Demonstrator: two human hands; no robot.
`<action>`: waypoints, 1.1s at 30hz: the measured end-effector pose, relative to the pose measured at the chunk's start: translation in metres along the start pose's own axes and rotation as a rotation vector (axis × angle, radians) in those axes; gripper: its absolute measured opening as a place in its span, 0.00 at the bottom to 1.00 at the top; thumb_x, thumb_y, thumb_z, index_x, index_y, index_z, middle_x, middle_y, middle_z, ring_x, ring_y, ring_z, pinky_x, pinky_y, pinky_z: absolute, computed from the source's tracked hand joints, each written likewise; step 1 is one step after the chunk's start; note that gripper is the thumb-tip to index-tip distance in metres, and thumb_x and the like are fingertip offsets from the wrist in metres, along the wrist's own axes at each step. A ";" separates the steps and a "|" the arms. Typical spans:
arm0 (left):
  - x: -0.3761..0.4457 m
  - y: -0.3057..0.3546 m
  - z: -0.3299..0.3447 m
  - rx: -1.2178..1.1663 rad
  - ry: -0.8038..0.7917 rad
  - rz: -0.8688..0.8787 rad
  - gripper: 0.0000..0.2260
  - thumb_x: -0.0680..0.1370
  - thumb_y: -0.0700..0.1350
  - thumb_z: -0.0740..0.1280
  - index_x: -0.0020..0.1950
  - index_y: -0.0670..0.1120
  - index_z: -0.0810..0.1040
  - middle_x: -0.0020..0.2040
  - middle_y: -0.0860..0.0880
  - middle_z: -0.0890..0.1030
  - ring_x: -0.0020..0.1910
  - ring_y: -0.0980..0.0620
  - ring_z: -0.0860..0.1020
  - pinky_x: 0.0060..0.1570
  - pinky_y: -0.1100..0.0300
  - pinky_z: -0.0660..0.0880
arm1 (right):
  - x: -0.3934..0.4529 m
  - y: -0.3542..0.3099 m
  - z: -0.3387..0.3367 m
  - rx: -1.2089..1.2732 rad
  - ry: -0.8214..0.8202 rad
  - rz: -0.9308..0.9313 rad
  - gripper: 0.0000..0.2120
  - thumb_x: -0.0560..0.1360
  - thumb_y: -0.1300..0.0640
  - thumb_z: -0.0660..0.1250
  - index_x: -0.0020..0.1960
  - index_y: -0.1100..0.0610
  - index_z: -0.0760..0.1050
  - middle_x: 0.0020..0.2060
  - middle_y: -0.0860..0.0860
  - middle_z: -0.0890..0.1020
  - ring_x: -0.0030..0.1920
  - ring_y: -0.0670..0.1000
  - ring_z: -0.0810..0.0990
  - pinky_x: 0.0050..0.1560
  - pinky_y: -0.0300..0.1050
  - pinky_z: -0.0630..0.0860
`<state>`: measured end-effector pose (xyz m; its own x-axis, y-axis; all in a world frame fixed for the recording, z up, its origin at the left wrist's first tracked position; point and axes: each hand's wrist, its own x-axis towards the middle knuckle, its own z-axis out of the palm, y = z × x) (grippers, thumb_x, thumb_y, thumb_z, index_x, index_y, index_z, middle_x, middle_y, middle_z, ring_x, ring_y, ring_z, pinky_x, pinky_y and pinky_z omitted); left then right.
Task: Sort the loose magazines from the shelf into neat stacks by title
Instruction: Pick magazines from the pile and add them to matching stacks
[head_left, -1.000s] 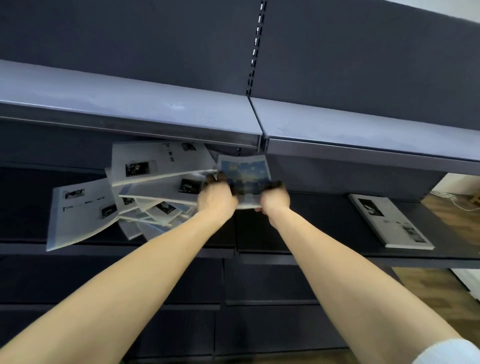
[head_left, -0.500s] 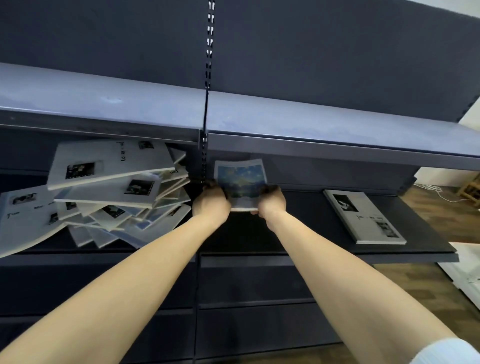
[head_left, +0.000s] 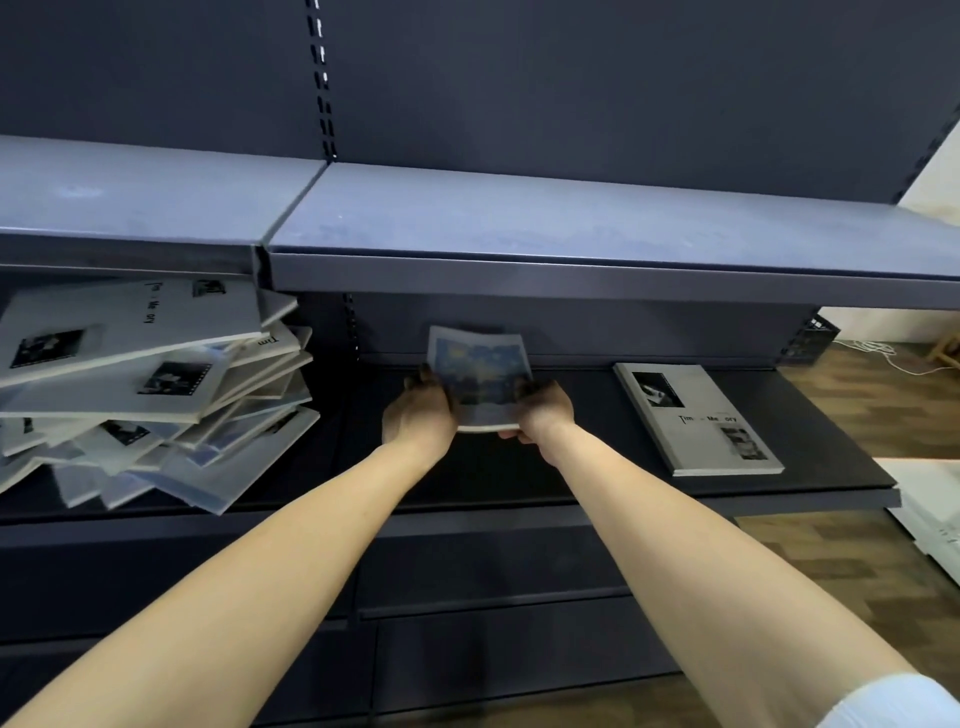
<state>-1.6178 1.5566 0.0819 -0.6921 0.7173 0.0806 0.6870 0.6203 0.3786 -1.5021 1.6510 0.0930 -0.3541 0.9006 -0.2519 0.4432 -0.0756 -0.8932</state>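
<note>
Blue-cover magazine (head_left: 480, 382) held over the dark shelf (head_left: 467, 478), placement step in hand.

The magazine is gripped at its near corners by the left hand (head_left: 418, 415) and the right hand (head_left: 543, 413), each grip clamped on it, between the loose heap (head_left: 156, 395) at left and a single grey "Time Memory" magazine (head_left: 696, 418) lying flat at right. It is judged that a new stack is to be started on the bare shelf between them; the magazine must be lowered flat and squared. The upper shelf (head_left: 571, 234) overhangs closely, and the tilted heap is judged liable to slide.

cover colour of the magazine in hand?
Blue with yellow swirls, pale border: the held magazine, head view.
</note>
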 end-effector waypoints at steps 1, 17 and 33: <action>0.001 0.007 0.003 0.000 -0.008 -0.004 0.21 0.84 0.50 0.53 0.75 0.42 0.60 0.67 0.38 0.71 0.57 0.39 0.77 0.42 0.54 0.69 | 0.003 0.003 -0.006 -0.002 -0.001 0.000 0.09 0.83 0.56 0.57 0.60 0.56 0.70 0.53 0.55 0.82 0.30 0.53 0.83 0.24 0.39 0.74; -0.011 0.063 0.061 -0.017 -0.089 -0.140 0.22 0.84 0.46 0.51 0.78 0.45 0.54 0.72 0.40 0.66 0.62 0.41 0.75 0.49 0.52 0.73 | 0.032 0.046 -0.063 0.017 -0.170 0.071 0.18 0.78 0.57 0.69 0.65 0.58 0.68 0.52 0.53 0.80 0.38 0.50 0.82 0.33 0.40 0.76; 0.010 0.041 0.107 -0.122 -0.205 -0.180 0.26 0.84 0.54 0.54 0.79 0.47 0.51 0.75 0.37 0.58 0.68 0.37 0.69 0.60 0.46 0.71 | 0.065 0.089 -0.035 -0.382 -0.176 -0.065 0.29 0.71 0.51 0.76 0.68 0.55 0.72 0.62 0.52 0.79 0.63 0.55 0.77 0.62 0.47 0.75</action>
<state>-1.5730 1.6227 -0.0001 -0.7329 0.6558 -0.1813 0.5168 0.7098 0.4787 -1.4566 1.7177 0.0101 -0.5123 0.8089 -0.2886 0.6764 0.1730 -0.7159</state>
